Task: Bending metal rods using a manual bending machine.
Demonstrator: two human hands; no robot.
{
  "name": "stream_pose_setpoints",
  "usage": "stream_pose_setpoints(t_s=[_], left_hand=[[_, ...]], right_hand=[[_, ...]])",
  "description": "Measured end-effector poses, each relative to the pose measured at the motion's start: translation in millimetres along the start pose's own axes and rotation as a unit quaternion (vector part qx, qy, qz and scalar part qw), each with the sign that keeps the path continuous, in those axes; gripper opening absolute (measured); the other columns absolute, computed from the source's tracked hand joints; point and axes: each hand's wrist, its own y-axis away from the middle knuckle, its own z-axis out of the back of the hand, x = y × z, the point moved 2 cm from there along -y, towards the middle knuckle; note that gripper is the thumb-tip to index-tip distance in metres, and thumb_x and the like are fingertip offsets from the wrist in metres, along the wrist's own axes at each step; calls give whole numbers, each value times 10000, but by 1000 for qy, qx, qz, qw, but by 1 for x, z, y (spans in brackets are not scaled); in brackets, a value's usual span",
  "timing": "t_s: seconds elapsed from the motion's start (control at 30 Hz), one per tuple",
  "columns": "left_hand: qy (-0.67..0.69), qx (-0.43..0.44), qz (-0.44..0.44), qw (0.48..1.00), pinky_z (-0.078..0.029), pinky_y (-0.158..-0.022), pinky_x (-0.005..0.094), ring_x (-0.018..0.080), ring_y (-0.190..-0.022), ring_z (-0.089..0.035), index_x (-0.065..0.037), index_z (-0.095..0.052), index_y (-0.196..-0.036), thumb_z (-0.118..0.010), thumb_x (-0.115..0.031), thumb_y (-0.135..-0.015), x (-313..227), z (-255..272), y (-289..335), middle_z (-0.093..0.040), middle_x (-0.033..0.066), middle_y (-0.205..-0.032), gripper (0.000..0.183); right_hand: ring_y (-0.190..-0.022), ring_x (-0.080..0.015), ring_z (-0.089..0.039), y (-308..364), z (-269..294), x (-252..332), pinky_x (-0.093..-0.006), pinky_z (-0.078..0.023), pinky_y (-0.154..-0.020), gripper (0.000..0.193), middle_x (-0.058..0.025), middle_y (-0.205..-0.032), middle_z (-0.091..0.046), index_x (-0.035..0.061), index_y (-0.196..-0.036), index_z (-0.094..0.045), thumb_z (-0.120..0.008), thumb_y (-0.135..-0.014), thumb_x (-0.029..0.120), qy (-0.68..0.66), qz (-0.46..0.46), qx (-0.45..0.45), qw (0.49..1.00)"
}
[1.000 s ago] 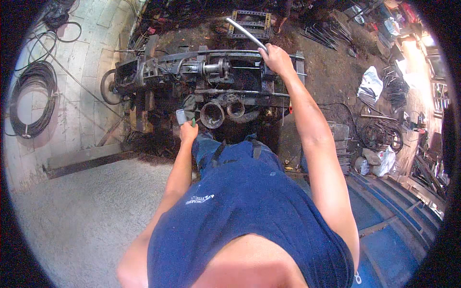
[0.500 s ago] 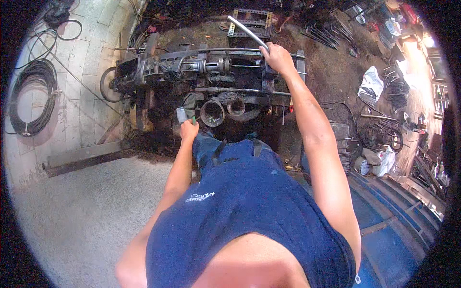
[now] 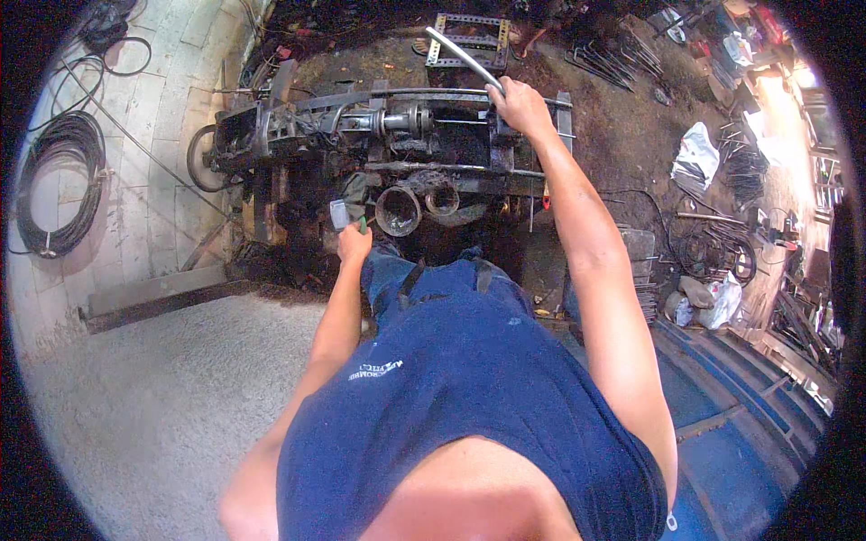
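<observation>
My right hand (image 3: pixel 521 106) is closed round the lower end of a pale metal pipe (image 3: pixel 465 59) at the far right part of a dark, greasy machine (image 3: pixel 316 126). The pipe slants up and to the left, past the machine's far rail. My left hand (image 3: pixel 354 242) grips a small tool (image 3: pixel 339 215) with a flat, pale rectangular head and a green part beside the fist; its exact kind is unclear. Just right of that hand are two round, open-topped metal cups (image 3: pixel 398 211), one larger than the other, at the machine's near side.
A perforated metal frame (image 3: pixel 468 41) lies beyond the machine. Coiled black cable (image 3: pixel 61 185) hangs by the pale wall at left. Bundled rods (image 3: pixel 603 65), a white bag (image 3: pixel 695 155) and wire coils (image 3: pixel 722 252) lie at right. Another person's leg shows at the top.
The pale head of the tool in my left hand has tilted slightly. My right hand and the pipe stay almost where they were.
</observation>
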Motion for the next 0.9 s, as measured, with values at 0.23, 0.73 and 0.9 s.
stream_pose_setpoints(t_s=[0.23,0.73,0.9], left_hand=[[1,-4,-12,1000,-503,-838,473,385,-948,-631,-133,-690,-1055,-656,-319,-783,1,-3,-2,-665,219,-978,331],[15,-15,-21,1000,-506,-824,469,392,-936,-632,-129,-693,-1063,-645,-324,-773,7,-9,-6,-667,225,-950,352],[7,-10,-20,1000,-507,-819,476,395,-937,-631,-141,-691,-1064,-632,-338,-782,4,-7,-4,-666,225,-955,349]], right_hand=[[-788,-426,-631,1,2,0,-515,-501,-722,445,-248,-804,-644,4,-924,-587,-475,-926,434,-5,13,-8,1000],[-772,-418,-636,0,-1,-1,-514,-509,-711,443,-241,-812,-649,15,-902,-596,-479,-922,441,10,11,-14,1000],[-774,-414,-638,-1,2,2,-510,-511,-711,471,-243,-811,-648,9,-877,-600,-481,-916,463,12,-3,-4,1000]])
